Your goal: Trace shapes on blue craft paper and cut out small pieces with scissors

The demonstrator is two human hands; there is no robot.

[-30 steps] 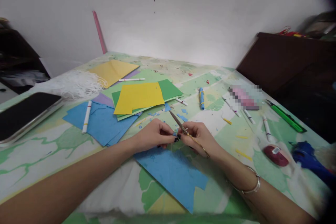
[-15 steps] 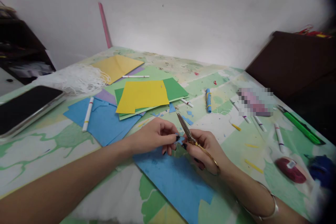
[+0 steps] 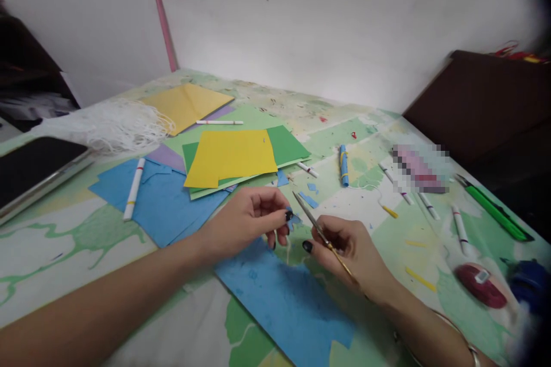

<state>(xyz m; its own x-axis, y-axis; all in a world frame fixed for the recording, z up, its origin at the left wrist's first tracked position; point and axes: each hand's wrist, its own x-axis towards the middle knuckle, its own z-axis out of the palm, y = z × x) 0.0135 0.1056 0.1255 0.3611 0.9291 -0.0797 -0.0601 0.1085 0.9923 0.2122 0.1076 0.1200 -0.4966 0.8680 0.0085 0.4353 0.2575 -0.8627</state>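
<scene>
Pinched tight between thumb and fingers of the left hand point(image 3: 247, 221), a small blue scrap point(image 3: 294, 221), held up over the middle of the table. Just to its right, near but not touching, a pair of scissors point(image 3: 317, 223) with gold handles, tips pointing away toward the far edge. Curled around them, the right hand point(image 3: 355, 246), thumb tip apart from the blades. Hard to tell if the blades are a bit apart.

Under and nearer than both hands, a big blue sheet point(image 3: 279, 298), with a notch near its right corner, running out of view at the bottom. To its left, a wide stretch of green-and-white tablecloth point(image 3: 185, 315). Past the hands, little blue bits, then a yellow sheet point(image 3: 235, 155) on green ones. Left of those, a blue pile point(image 3: 172, 212) with a white marker point(image 3: 134, 189) on top.

By the left edge, a black-screened phone point(image 3: 38, 169) and white string point(image 3: 120, 126). Toward the right edge, a blue roll point(image 3: 344, 166) with yellow bands, more white markers, and a green craft knife point(image 3: 495, 212). Near the right edge too, a dark red lump point(image 3: 482, 287) with a white tag point(image 3: 481, 276), its print too small to read.
</scene>
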